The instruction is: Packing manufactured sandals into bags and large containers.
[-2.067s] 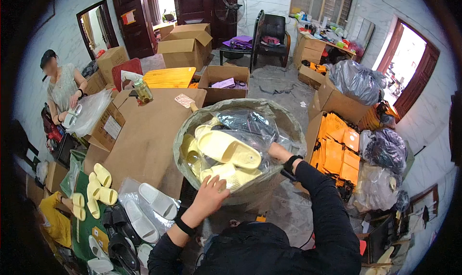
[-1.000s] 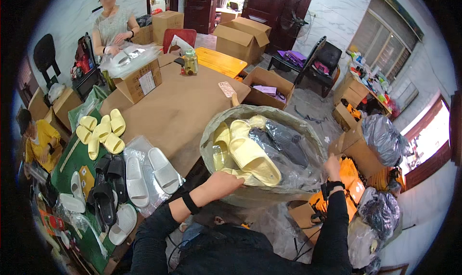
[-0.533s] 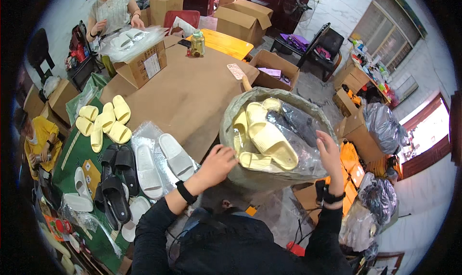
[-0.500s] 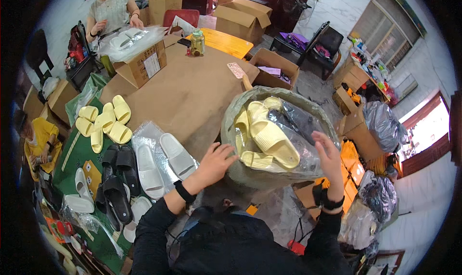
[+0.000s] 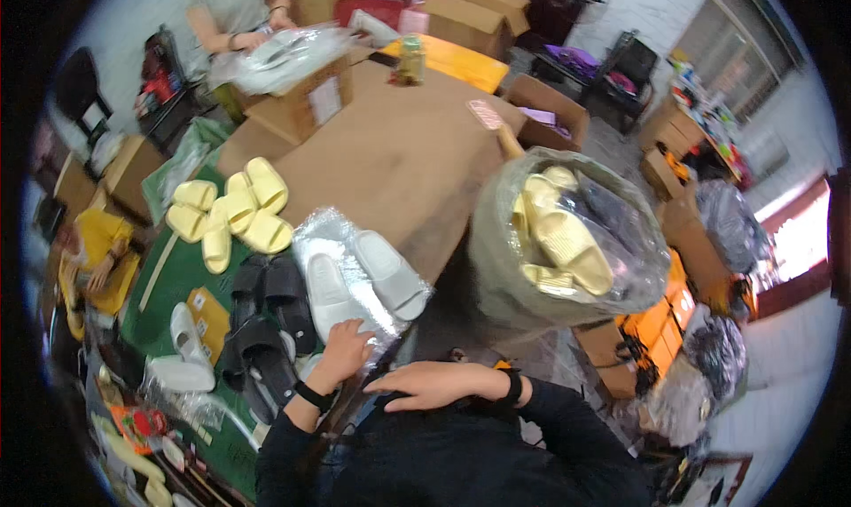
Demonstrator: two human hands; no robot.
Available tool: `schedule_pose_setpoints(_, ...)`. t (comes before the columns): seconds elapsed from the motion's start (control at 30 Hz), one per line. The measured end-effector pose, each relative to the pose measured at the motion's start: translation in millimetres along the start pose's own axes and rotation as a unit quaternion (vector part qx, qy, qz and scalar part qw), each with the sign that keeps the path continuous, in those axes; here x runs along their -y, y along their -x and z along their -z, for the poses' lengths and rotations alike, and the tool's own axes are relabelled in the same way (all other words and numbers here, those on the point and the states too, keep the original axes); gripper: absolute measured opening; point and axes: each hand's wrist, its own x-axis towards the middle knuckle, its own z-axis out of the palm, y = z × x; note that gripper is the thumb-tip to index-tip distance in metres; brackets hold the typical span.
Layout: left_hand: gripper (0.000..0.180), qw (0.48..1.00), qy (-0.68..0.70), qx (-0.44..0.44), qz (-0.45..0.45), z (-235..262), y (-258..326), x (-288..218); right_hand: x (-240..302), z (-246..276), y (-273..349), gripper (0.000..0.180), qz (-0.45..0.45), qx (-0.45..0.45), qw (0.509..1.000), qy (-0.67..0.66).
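My left hand [image 5: 342,349] lies on the near edge of a clear plastic bag [image 5: 330,232] that holds a pair of white slippers [image 5: 359,281], its fingers curled on the plastic. My right hand [image 5: 433,386] hovers flat in front of my chest, fingers apart and holding nothing. To the right stands a big clear sack [image 5: 496,268] full of yellow slippers [image 5: 567,245]; neither hand touches it.
Loose yellow slippers [image 5: 232,210] and black slippers [image 5: 264,316] lie on a green mat [image 5: 173,281] left of the brown table [image 5: 390,152]. At the far end a person [image 5: 238,11] handles plastic over a carton [image 5: 306,108]. Cartons and bags crowd the floor on the right.
Both hands have left the big sack. My left hand moved down-left onto the bag of white slippers, and my right hand drew back in front of my chest.
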Motion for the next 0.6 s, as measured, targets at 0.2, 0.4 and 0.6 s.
schedule_pose_setpoints(0.2, 0.032, 0.988, 0.042, 0.002, 0.149, -30.4, 72.4, 18.2, -48.9, 35.7, -36.3, 0.042, -0.144, 0.06, 0.988, 0.014)
schedule_pose_setpoints(0.4, 0.035, 0.968, 0.087, -0.016, 0.234, -32.6, 82.4, 10.7, -149.5, 68.1, -92.5, 0.045, -0.167, -0.108, 0.924, 0.327)
schedule_pose_setpoints(0.6, 0.025, 0.941, 0.071, 0.014, 0.332, -54.6, 62.4, 12.1, -261.6, 73.6, -148.2, 0.049, -0.24, 0.038, 0.94, 0.241)
